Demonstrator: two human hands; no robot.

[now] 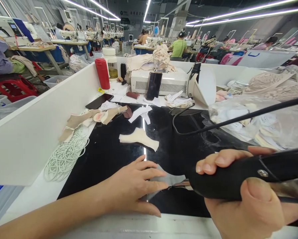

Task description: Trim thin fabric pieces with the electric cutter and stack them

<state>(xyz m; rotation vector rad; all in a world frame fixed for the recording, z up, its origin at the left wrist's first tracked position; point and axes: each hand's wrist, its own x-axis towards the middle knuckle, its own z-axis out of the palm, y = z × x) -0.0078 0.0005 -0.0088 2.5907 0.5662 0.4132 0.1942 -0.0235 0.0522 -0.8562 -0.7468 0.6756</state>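
My left hand (136,184) lies with its fingers spread over a small grey, sheer piece of fabric (173,179) on the black glossy work surface (109,176). In my right hand (250,205) is a thick black-handled tool (221,181), fingers wrapped round it. Its narrow metal tip (187,184) reaches the fabric's right end; whether it presses on it I cannot tell. Just beyond my left hand is a cream, curved padded fabric piece (139,137). Farther back lie white cut pieces (140,113).
A black cord (238,120) crosses the right side. Pale green elastic cord (66,156) and beige pieces (81,121) lie left. At the back stand a red flask (102,73), a phone (153,86) and a white machine (173,83). Bagged pieces (260,119) lie right; people sew beyond.
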